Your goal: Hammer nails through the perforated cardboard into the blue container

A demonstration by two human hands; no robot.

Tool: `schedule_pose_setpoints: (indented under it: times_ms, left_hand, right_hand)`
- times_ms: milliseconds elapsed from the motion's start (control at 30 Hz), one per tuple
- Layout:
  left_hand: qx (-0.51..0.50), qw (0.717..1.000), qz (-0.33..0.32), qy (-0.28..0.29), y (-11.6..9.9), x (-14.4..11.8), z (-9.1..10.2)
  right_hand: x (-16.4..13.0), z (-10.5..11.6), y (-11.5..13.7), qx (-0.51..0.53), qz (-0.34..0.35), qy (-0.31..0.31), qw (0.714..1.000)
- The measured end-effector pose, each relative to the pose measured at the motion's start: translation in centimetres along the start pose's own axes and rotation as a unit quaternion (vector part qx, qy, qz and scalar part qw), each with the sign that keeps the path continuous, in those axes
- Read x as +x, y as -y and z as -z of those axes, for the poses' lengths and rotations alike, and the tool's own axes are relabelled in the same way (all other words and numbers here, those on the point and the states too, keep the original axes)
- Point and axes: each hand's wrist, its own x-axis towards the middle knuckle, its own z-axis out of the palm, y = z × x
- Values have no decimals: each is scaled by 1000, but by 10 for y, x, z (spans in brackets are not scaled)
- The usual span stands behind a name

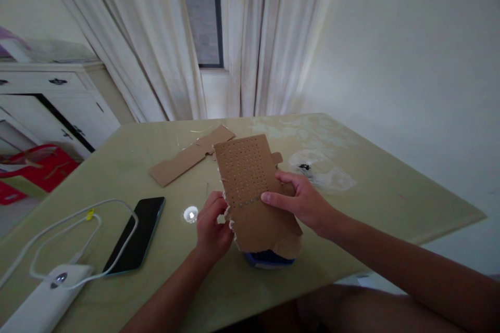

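Both hands hold a brown, roughly rectangular piece of cardboard punched with rows of small holes above the pale green table, near its front edge. The right hand grasps the right edge of this cardboard, with the fingers lying across its face just below the holes. The left hand is closed on the lower left edge, where small white bits stand out from the cardboard; what these bits are I cannot tell. Under the lower end of the cardboard a dark blue round object rests on the table, mostly hidden. Behind the held piece lies a long flat strip of plain brown cardboard. To the right of it is a crumpled clear plastic bag with something small and dark inside. To the left of the hands a black smartphone lies flat, and a white cable runs over it to a white power bank at the left corner. White curtains hang behind the table.
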Motion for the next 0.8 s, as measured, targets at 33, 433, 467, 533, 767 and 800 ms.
schedule_pose_setpoints:
  times_ms: [33,433,467,533,767,800]
  left_hand:
    - [4,1000,-1,0,-1,0,0]
    - [18,999,-22,-28,-4,2,0]
    - [17,999,-22,-24,-3,2,0]
    - [17,1000,-19,-16,-1,2,0]
    - [24,997,63,-47,1,11,-4]
    - [30,995,65,-69,1,11,-4]
  right_hand:
    - [0,0,1,-5,1,4,1000]
    - [3,4,-10,-36,4,4,999]
    - [3,4,-11,-39,-1,1,999]
    - [3,3,-10,-47,1,-5,999]
    - [0,3,5,-130,76,-102,983]
    - [-1,3,6,-146,89,-115,978]
